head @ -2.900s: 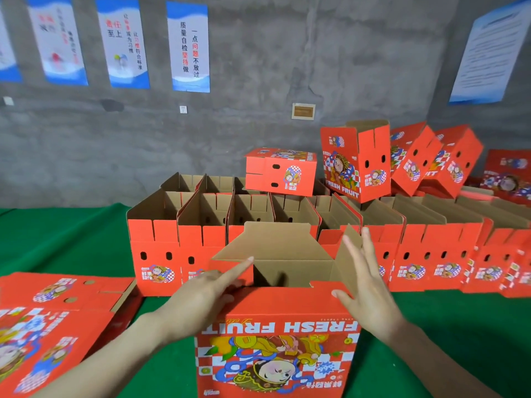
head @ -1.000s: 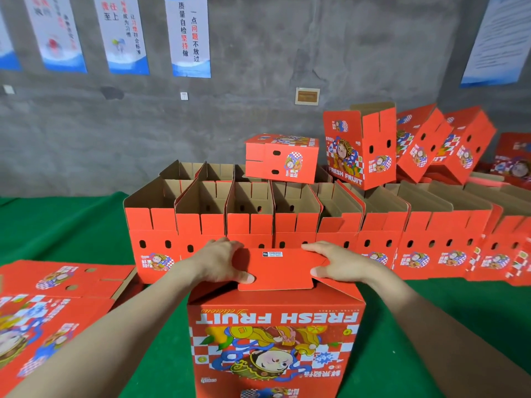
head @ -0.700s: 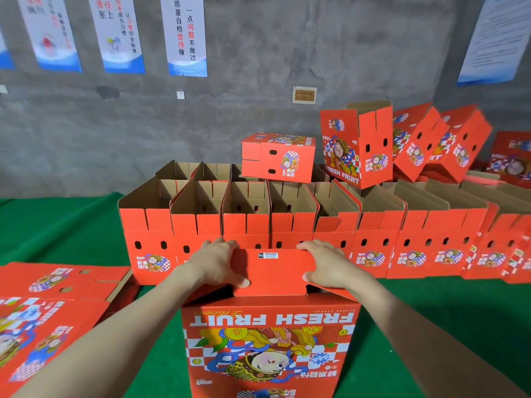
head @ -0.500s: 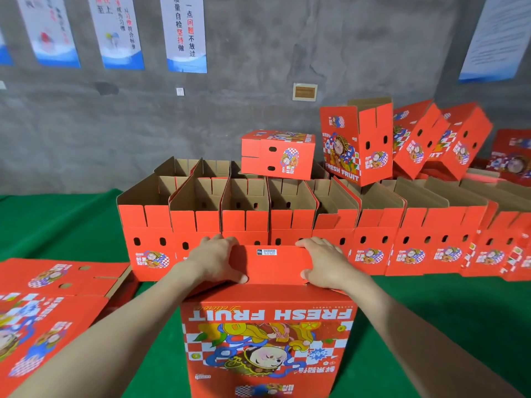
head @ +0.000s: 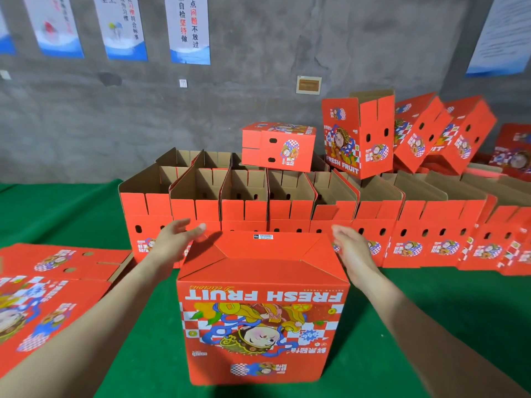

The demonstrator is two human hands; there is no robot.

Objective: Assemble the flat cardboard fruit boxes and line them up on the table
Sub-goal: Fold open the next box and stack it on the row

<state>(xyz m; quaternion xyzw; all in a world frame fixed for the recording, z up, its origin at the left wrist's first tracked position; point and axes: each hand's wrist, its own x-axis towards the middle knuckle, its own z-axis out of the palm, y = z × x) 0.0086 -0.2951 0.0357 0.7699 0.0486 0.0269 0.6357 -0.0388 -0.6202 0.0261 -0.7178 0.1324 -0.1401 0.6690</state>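
A red fruit box [head: 263,311] stands upside down on the near middle of the green table [head: 416,326], its flaps folded shut on top. The left hand [head: 178,239] and right hand [head: 350,248] hover just beside its far top corners, fingers loose and holding nothing. A row of open boxes [head: 244,214] stands just beyond, and flat boxes [head: 51,282] lie at near left.
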